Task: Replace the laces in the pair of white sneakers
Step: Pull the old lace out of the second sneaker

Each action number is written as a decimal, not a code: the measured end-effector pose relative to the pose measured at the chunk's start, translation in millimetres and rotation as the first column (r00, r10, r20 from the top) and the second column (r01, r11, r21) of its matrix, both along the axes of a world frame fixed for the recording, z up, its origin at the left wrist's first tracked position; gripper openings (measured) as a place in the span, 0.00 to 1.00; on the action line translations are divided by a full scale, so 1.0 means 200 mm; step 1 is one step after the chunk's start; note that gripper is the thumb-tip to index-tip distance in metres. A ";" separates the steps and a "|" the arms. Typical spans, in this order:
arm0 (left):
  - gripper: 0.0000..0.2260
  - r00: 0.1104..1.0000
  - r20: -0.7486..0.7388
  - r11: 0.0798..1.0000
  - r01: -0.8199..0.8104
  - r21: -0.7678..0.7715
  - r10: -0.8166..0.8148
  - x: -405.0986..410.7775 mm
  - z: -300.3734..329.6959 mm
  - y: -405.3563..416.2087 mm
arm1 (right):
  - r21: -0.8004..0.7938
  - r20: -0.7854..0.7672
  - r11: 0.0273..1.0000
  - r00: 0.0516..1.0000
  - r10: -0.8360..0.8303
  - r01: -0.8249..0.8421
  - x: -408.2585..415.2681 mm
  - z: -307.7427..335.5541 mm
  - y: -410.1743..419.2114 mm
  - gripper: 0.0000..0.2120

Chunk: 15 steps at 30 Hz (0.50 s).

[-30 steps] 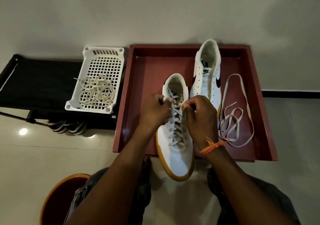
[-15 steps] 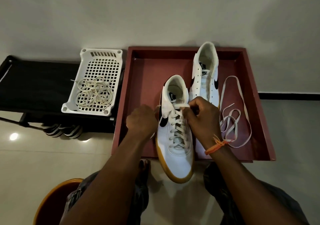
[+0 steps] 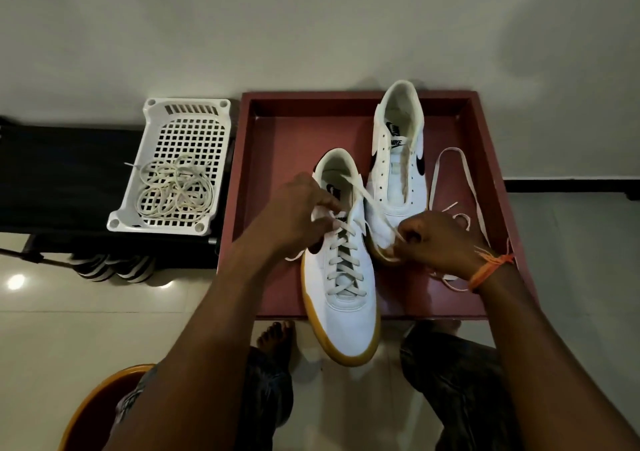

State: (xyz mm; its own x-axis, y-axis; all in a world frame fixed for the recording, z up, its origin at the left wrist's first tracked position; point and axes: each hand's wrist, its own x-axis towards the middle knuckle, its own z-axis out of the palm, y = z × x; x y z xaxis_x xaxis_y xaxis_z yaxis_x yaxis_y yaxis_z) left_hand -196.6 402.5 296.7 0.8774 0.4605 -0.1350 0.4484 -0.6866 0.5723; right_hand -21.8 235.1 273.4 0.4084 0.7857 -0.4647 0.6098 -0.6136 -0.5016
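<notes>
over sneaker [image 3: 341,298], both hands (curled) pinch lace [image 3: 375,206]

Take the tray [image 3: 277,159] as your landmark. Inside it, the laced sneaker [image 3: 341,277] lies near the middle, its toe overhanging the tray's near rim. The unlaced sneaker [image 3: 398,159] lies just behind and right of it, against the far rim. A loose lace [image 3: 450,170] lies at the tray's right side. Left of the tray sits the basket [image 3: 180,131], holding coiled laces [image 3: 173,187].
</notes>
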 end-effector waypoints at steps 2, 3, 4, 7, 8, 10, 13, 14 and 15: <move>0.08 0.999 0.022 0.996 -0.027 -0.086 0.029 -0.01 -0.01 0.04 | -0.132 -0.097 0.991 0.995 0.001 -0.014 -0.01 0.04 -0.02 0.18; 0.08 0.999 0.041 0.993 -0.030 -0.117 0.035 -0.01 -0.01 0.05 | -0.195 -0.119 0.980 0.991 -0.060 0.036 -0.01 0.06 -0.03 0.18; 0.09 0.997 0.051 0.986 -0.055 -0.159 0.064 0.00 -0.02 0.05 | -0.247 -0.108 0.966 0.988 -0.108 0.079 -0.01 0.07 -0.05 0.19; 0.03 0.947 0.044 0.900 -0.287 -0.328 0.318 0.01 -0.04 0.04 | -0.162 0.228 0.980 0.971 -0.075 0.114 -0.01 0.08 -0.04 0.15; 0.07 0.913 0.019 0.845 -0.369 -0.387 0.408 0.02 -0.05 0.04 | 0.006 0.349 0.995 0.932 -0.099 0.103 -0.03 0.08 -0.02 0.12; 0.13 0.873 -0.034 0.775 -0.448 -0.445 0.486 0.02 -0.07 0.05 | 0.430 0.309 0.902 0.933 -0.185 0.037 -0.14 0.09 0.04 0.06; 0.18 0.837 -0.074 0.706 -0.502 -0.499 0.543 0.02 -0.07 0.06 | 0.620 0.224 0.784 0.964 -0.142 -0.028 -0.32 0.09 0.13 0.04; 0.20 0.832 -0.078 0.702 -0.510 -0.497 0.549 0.03 -0.07 0.07 | 0.592 0.265 0.805 0.954 -0.143 -0.044 -0.36 0.07 0.15 0.05; 0.22 0.834 -0.078 0.714 -0.512 -0.477 0.546 0.03 -0.06 0.07 | 0.555 0.311 0.830 0.939 -0.145 -0.055 -0.40 0.04 0.17 0.06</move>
State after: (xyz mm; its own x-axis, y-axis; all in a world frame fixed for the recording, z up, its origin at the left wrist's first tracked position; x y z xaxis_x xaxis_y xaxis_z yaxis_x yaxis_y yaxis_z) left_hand -190.5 416.0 283.9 0.5236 0.7489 -0.4062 0.6083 0.0053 0.7937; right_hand -100.9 268.5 281.3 0.4976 0.8429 0.2047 0.7766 -0.3278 -0.5380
